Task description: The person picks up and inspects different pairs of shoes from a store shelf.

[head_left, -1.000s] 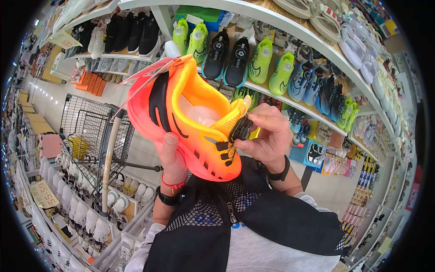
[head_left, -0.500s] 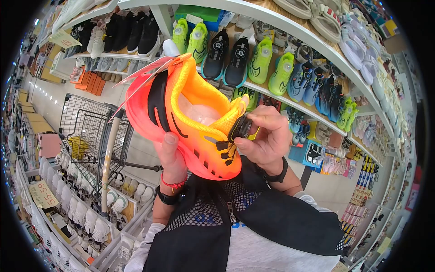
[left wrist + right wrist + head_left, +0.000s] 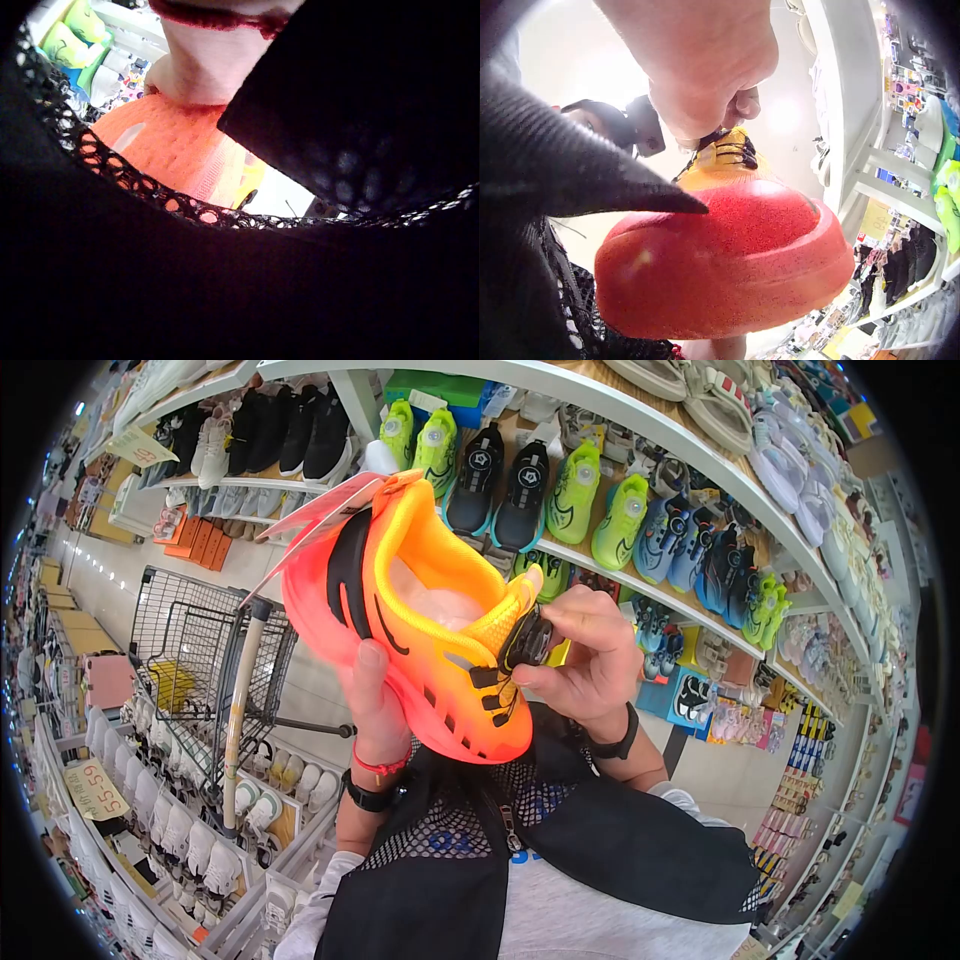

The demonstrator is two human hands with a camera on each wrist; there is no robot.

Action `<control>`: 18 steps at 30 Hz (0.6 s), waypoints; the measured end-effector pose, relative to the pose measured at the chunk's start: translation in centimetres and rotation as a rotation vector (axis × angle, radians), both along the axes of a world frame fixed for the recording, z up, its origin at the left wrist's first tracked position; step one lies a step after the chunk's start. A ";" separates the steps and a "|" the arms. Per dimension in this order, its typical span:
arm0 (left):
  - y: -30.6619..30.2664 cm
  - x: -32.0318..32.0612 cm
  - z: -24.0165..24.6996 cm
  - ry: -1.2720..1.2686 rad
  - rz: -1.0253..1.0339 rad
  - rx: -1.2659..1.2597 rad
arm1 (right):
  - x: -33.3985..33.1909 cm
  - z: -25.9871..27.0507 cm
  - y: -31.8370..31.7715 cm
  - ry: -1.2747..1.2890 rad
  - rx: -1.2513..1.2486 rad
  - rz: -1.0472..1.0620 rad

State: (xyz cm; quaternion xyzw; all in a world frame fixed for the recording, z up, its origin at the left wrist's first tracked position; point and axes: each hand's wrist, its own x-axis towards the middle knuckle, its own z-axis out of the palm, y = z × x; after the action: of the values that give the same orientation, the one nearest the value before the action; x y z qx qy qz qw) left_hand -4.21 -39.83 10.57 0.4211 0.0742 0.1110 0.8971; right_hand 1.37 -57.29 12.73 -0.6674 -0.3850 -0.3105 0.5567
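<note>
An orange, yellow and pink sneaker (image 3: 420, 650) is held up before my chest, its opening facing up with pale stuffing inside. Paper tags (image 3: 315, 510) hang at its heel. My left hand (image 3: 375, 700) supports it from the near side, thumb along the upper, its other fingers hidden beneath. Between thumb and fingers, my right hand (image 3: 595, 655) pinches the black lacing dial (image 3: 528, 639) at the tongue. From below, the right wrist view shows the red toe (image 3: 727, 255) with the right hand over the laces. Dark cloth covers much of the left wrist view.
Ahead stands a shelf (image 3: 640, 575) with lime and dark sneakers in rows. On the left is a black wire shopping cart (image 3: 190, 650), its pale handle (image 3: 243, 720) near the shoe. White shoes (image 3: 180, 820) fill a lower rack at lower left.
The sneaker has tilted slightly, and the tags at its heel have swung and spread a little. Both hands keep their hold, with the right fingers shifting only slightly at the dial.
</note>
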 end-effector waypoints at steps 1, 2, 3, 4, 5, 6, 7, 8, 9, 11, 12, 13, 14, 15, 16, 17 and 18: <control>-0.1 0.1 0.2 0.000 0.000 0.000 | 0.1 0.0 0.0 0.000 0.000 0.000; -0.2 0.2 0.5 -0.004 -0.031 -0.008 | 0.1 0.0 0.0 -0.001 -0.004 0.009; -0.3 0.2 0.8 -0.007 -0.063 -0.017 | 0.1 0.0 -0.1 -0.002 -0.009 0.017; -0.4 0.3 1.0 -0.006 -0.063 -0.017 | 0.1 0.0 -0.1 -0.001 -0.009 0.017; -0.5 0.4 1.2 0.010 -0.068 -0.032 | 0.2 0.1 -0.1 -0.005 -0.016 0.019; -0.5 0.4 1.2 0.026 -0.073 -0.046 | 0.2 0.1 -0.1 -0.007 -0.022 0.021; -0.5 0.4 1.2 0.027 -0.073 -0.046 | 0.1 0.1 -0.1 -0.007 -0.022 0.021; -0.4 0.4 1.2 0.032 -0.085 -0.046 | 0.1 0.2 -0.1 -0.003 -0.022 0.021; -0.3 0.4 1.2 0.037 -0.096 -0.046 | 0.1 0.2 -0.1 0.000 -0.022 0.021; -0.6 0.5 1.3 0.033 -0.090 -0.061 | 0.0 0.2 -0.1 0.000 -0.011 0.020; -0.6 0.6 1.4 0.029 -0.083 -0.076 | 0.0 0.2 0.0 0.000 0.000 0.019; -0.6 0.7 1.4 0.029 -0.083 -0.076 | 0.0 0.1 -0.1 0.000 -0.001 0.019; -0.4 0.8 1.4 0.014 -0.124 -0.092 | 0.0 -0.1 -0.2 0.008 0.005 0.008; -0.3 0.9 1.4 -0.001 -0.163 -0.109 | -0.1 -0.2 -0.2 0.016 0.010 -0.001; -0.4 1.0 1.4 0.000 -0.163 -0.109 | -0.2 -0.2 -0.2 0.017 0.010 -0.001; -0.6 1.2 1.3 -0.029 -0.066 -0.063 | -0.2 -0.2 -0.1 0.027 0.026 -0.014; -0.7 1.4 1.3 -0.058 0.031 -0.018 | -0.3 -0.2 0.0 0.036 0.041 -0.027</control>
State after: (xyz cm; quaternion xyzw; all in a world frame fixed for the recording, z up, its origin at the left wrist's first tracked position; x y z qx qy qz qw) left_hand -2.80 -40.51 11.90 0.4086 0.0554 0.1363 0.9008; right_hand 1.11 -57.34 12.48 -0.6665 -0.3593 -0.3137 0.5729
